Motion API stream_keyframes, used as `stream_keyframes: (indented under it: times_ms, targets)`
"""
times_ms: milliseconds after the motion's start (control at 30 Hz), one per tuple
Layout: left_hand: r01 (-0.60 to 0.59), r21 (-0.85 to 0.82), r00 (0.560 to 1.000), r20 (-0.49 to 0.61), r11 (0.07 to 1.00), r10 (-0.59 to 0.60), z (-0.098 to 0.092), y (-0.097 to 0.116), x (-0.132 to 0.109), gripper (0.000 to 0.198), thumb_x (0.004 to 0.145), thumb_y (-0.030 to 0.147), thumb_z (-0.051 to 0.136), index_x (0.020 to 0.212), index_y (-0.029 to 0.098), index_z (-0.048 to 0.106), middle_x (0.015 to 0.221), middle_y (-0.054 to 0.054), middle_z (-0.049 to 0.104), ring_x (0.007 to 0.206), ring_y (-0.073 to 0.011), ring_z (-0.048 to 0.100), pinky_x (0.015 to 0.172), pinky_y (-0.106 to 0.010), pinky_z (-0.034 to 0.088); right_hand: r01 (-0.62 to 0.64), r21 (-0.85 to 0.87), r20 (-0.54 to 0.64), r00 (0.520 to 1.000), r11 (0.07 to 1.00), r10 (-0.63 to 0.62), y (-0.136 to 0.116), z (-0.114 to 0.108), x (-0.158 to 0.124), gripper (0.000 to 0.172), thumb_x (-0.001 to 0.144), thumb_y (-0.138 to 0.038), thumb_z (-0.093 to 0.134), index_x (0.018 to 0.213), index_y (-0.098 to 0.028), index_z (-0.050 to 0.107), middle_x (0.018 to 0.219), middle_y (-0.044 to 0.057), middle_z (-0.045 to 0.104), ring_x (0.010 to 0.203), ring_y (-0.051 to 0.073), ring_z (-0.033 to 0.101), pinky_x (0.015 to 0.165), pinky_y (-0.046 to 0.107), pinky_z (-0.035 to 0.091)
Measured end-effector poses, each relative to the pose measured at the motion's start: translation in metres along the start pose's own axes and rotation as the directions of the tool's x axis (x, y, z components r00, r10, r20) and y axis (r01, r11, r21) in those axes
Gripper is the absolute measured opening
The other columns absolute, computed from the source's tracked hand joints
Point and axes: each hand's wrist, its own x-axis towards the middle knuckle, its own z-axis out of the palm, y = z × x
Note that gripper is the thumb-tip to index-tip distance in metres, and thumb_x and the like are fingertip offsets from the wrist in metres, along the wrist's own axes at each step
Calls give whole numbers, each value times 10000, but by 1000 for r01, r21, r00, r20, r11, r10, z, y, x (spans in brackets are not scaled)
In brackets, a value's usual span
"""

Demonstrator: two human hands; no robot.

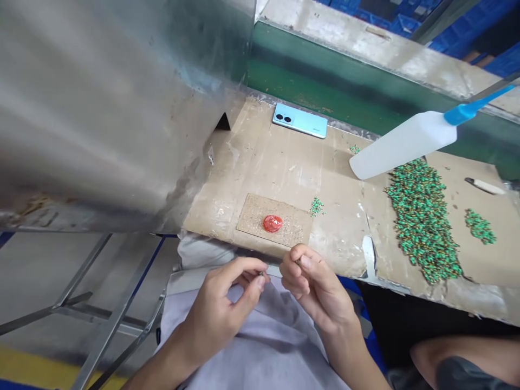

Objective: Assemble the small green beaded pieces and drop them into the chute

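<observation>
My left hand point(221, 306) is closed in a pinch, thumb against fingers, with a tiny dark piece point(261, 273) at the tips; its kind is too small to make out. Facing it, my right hand point(325, 295) pinches a small brownish piece point(298, 262) between thumb and forefinger. Both hands hover over my lap, in front of the bench edge. Just beyond them lies a thin rectangular board point(252, 214) with a shiny red lump point(272, 223) on it. A little group of tiny green parts point(317, 206) is beside the board's right end.
A large pile of green-and-brass parts point(422, 222) covers the cardboard point(337, 233) at right, with a smaller heap point(480, 226) beyond. A white squeeze bottle point(406, 143) leans there. A light-blue phone point(300, 121) lies at the back. Metal sheeting point(122, 108) stands left. Someone's limb point(467, 352) shows lower right.
</observation>
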Motion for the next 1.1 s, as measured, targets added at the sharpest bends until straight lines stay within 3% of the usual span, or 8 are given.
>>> stream_keyframes:
  times_ms: [167, 333, 733, 900, 1100]
  targets:
    - [37, 4, 999, 10, 999, -37, 0, -5, -2, 101, 1024, 248, 646, 1082, 244, 728, 920, -2, 800, 808, -157, 746, 784, -237, 600, -20, 138, -7, 1000, 990, 21, -1, -1, -1, 175, 844, -370, 881, 865, -237, 769, 638, -68, 473, 491, 56, 255, 444, 113, 391]
    - [26, 5, 1000, -14, 1000, -26, 0, -8, -3, 104, 1012, 232, 659, 1080, 255, 735, 914, 9, 809, 785, -147, 752, 772, -224, 607, -25, 215, -10, 1000, 976, 28, 0, -2, -1, 173, 849, -354, 884, 870, -227, 770, 661, -63, 466, 490, 54, 247, 437, 91, 400]
    - [-36, 11, 998, -45, 999, 36, 2, -10, 1, 162, 976, 154, 651, 1071, 257, 733, 875, 43, 815, 749, -103, 768, 734, -148, 617, 35, 259, -66, 998, 965, -19, -1, 2, -4, 173, 847, -298, 892, 817, -206, 749, 743, -29, 674, 495, 27, 388, 501, 87, 470]
    - [-5, 13, 999, -46, 1000, 5, 2, -10, 0, 141, 980, 182, 652, 1070, 253, 733, 880, 40, 818, 752, -104, 772, 741, -145, 617, 106, 235, -69, 993, 966, -92, 2, 4, -5, 190, 794, -276, 938, 889, -227, 780, 756, -29, 694, 549, 38, 509, 565, 106, 514]
    - [16, 33, 998, -58, 999, -15, 1, -15, 1, 121, 973, 207, 656, 1054, 228, 742, 870, 15, 818, 732, -124, 771, 712, -164, 623, 129, 252, -59, 991, 959, -117, 3, 4, -6, 190, 775, -296, 960, 881, -226, 818, 738, -28, 704, 535, 26, 543, 549, 91, 517]
